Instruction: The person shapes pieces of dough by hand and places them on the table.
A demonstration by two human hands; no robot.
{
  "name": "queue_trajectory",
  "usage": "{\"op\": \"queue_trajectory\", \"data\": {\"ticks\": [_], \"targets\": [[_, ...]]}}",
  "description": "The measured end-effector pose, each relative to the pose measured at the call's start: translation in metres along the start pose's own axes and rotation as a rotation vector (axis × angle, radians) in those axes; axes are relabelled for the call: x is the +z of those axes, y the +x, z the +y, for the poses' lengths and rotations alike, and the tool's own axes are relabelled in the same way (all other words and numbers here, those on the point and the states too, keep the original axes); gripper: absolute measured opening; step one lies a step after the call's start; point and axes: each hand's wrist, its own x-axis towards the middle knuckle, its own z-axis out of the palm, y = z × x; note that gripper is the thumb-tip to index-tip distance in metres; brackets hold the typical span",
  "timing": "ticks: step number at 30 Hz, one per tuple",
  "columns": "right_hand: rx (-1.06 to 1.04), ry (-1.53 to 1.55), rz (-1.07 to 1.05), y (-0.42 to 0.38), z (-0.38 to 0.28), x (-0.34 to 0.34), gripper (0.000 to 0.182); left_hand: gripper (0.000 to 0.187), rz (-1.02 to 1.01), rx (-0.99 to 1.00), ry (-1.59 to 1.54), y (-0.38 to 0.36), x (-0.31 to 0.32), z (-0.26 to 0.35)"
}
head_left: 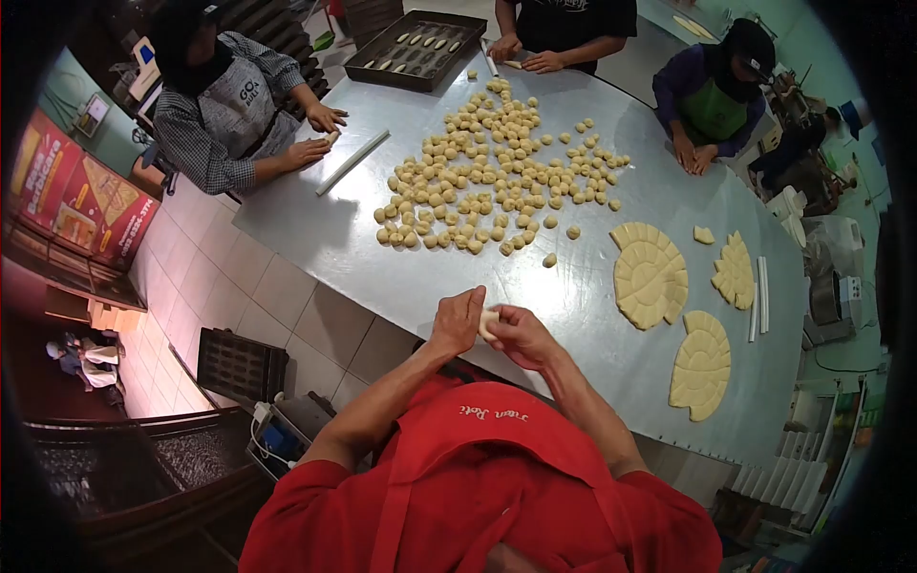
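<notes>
In front of my red apron, near the table's front edge, a small pale piece of dough (488, 326) is between my hands. My left hand (457, 323) holds it from the left, fingers pressed together and pointing away from me. From the other side my right hand (523, 337) grips the same piece with bent fingers, which hide part of it. Beyond my hands, many round dough balls (478, 177) are spread over the metal table (353, 263). A single dough ball (549, 260) lies closest to my right hand.
Scored flat dough slabs (650, 275) and thin white rods (762, 294) lie on the right. A white rolling pin (351, 163) rests at the left, near a co-worker's hands (320, 134). A dark molded tray (416, 50) holds shaped dough at the back. Two other people work across the table.
</notes>
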Motion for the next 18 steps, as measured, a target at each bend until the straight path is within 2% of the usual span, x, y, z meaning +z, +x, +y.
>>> {"op": "queue_trajectory", "data": {"ticks": [1,2,3,4,5,7,8,9,10,11,12,13,15,17,18], "targets": [[0.116,-0.009,-0.194,-0.004,-0.005,-0.005,0.020,0.044,-0.002,0.001,0.004,0.002,-0.002,-0.008],[0.254,-0.062,-0.349,-0.013,-0.007,-0.010,0.020,0.043,0.052,-0.057,0.143,0.002,-0.004,-0.015],[0.328,-0.280,-0.258,-0.019,-0.013,0.008,0.024,0.041,0.111,-0.115,0.280,0.003,-0.003,-0.023],[0.236,-0.504,-0.177,-0.020,-0.013,0.006,0.025,0.037,0.136,-0.152,0.373,0.003,-0.008,-0.044],[0.142,-0.715,-0.086,-0.027,-0.010,0.002,0.027,0.030,0.029,-0.153,0.470,0.004,-0.022,-0.063],[0.077,-0.616,0.419,-0.043,0.002,-0.029,0.025,0.020,-0.095,-0.068,0.673,-0.003,-0.062,-0.067],[-0.145,-0.865,0.645,-0.059,0.008,-0.046,0.022,0.020,-0.095,-0.069,0.671,-0.010,-0.067,-0.075],[-0.377,-1.103,0.865,-0.071,0.017,-0.057,0.018,0.017,-0.050,0.012,0.640,-0.020,-0.071,-0.084],[-0.376,-1.099,0.862,-0.079,0.031,-0.060,0.018,0.020,-0.006,0.094,0.610,-0.028,-0.073,-0.089],[-0.447,-1.380,0.895,-0.085,0.044,-0.063,0.018,0.020,-0.008,0.093,0.613,-0.032,-0.068,-0.085],[-0.519,-1.665,0.918,-0.086,0.052,-0.066,0.019,0.025,-0.065,0.211,0.529,-0.033,-0.053,-0.075],[-0.606,-1.657,0.728,-0.075,0.061,-0.066,0.021,0.032,-0.121,0.326,0.440,-0.033,-0.034,-0.064],[-0.768,-1.625,0.398,-0.033,0.074,-0.057,0.024,0.035,-0.256,0.394,0.209,-0.005,0.002,-0.045],[-0.729,-1.685,0.395,0.009,0.055,-0.047,0.023,0.037,-0.311,0.419,0.282,0.030,0.022,-0.043],[-0.728,-1.727,0.413,0.025,0.046,-0.050,0.021,0.038,-0.230,0.431,0.292,0.046,0.025,-0.056]]}}
